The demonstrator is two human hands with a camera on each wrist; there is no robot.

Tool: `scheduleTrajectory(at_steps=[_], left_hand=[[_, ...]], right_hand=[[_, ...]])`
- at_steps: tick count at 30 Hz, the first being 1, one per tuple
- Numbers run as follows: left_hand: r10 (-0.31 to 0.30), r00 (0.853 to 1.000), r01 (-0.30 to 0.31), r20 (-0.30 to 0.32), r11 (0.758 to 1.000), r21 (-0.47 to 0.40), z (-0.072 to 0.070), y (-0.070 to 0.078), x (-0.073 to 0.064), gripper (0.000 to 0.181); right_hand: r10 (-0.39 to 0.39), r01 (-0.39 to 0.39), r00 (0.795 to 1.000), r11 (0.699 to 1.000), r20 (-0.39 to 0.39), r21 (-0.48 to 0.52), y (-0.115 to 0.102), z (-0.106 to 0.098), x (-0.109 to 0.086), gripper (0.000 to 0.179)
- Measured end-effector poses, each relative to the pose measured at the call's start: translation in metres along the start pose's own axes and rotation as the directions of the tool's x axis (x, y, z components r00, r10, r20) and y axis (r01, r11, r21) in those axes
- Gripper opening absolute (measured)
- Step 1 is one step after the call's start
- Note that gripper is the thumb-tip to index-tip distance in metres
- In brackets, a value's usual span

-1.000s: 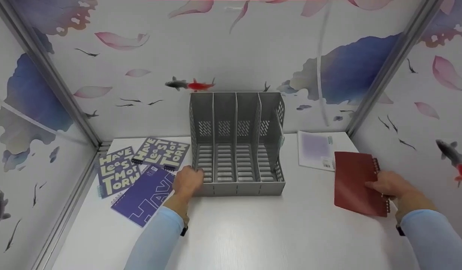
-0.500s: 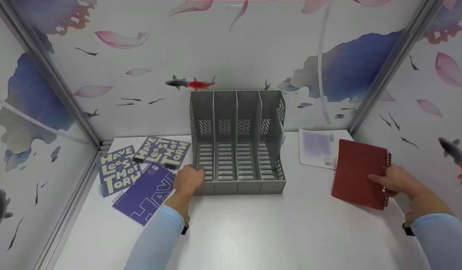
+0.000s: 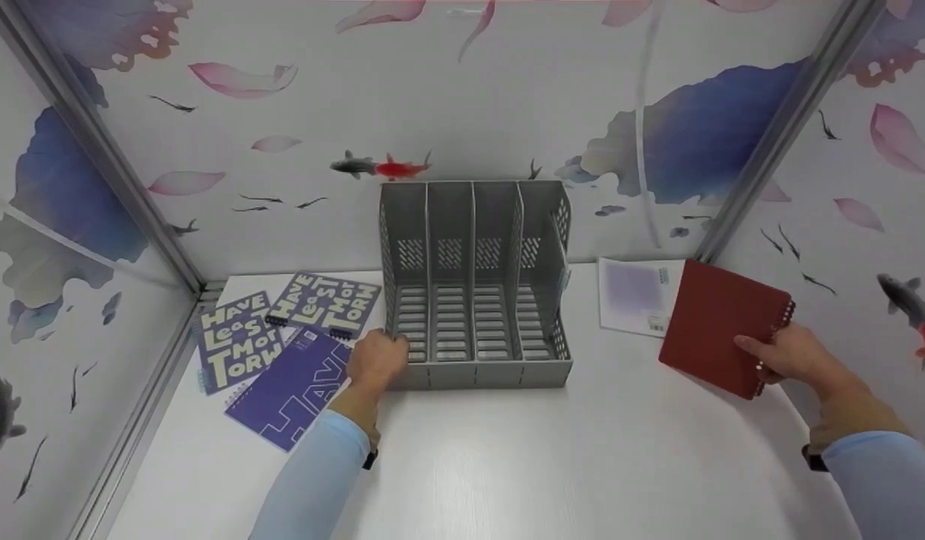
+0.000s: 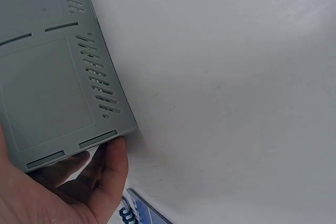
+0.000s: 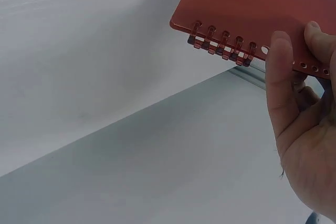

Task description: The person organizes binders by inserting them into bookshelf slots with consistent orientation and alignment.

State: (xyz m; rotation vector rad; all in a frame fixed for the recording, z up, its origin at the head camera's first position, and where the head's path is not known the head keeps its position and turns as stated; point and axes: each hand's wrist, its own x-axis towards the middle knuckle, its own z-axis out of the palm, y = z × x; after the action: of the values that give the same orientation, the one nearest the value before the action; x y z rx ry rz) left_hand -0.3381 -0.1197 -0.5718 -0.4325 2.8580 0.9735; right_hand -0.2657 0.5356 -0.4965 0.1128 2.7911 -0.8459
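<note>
A grey file organizer [image 3: 473, 377] with upright dividers stands at the back middle of the table. My left hand [image 3: 378, 364] grips its front left corner. In the left wrist view, fingers [image 4: 113, 179] curl around the lower edge of the organizer's perforated side [image 4: 44, 93]. My right hand [image 3: 796, 356] holds a red ring-bound notebook [image 3: 713, 322] by its spine, thumb on the cover, tilted at the right side of the table. The right wrist view shows the red notebook's binding rings [image 5: 223, 43] beside the fingers of the right hand [image 5: 310, 129].
On the left lie two notebooks with yellow lettering [image 3: 237, 341] and a purple notebook [image 3: 286, 394], partly overlapping. A white and lilac booklet [image 3: 633, 296] lies at the back right, partly behind the red notebook. Patterned walls [image 3: 462, 97] enclose the table [image 3: 492, 465].
My right hand has raised the red notebook and turned it clockwise, its top edge moving away toward the back right. My left hand stays at the organizer's corner.
</note>
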Motion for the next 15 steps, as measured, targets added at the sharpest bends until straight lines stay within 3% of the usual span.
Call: scheduleTrajectory(at_steps=[9, 15], left_hand=[[0.022, 1.0, -0.022, 0.002, 1.0, -0.005, 0.001, 0.0, -0.002, 0.065], [0.017, 1.0, -0.017, 0.004, 1.0, -0.018, 0.001, -0.001, -0.003, 0.066]], right_hand=[[-0.021, 0.023, 0.999, 0.999, -0.05, 0.04, -0.008, 0.011, 0.003, 0.081], [-0.061, 0.064, 0.997, 0.997, -0.055, 0.049, -0.025, 0.018, 0.007, 0.079]])
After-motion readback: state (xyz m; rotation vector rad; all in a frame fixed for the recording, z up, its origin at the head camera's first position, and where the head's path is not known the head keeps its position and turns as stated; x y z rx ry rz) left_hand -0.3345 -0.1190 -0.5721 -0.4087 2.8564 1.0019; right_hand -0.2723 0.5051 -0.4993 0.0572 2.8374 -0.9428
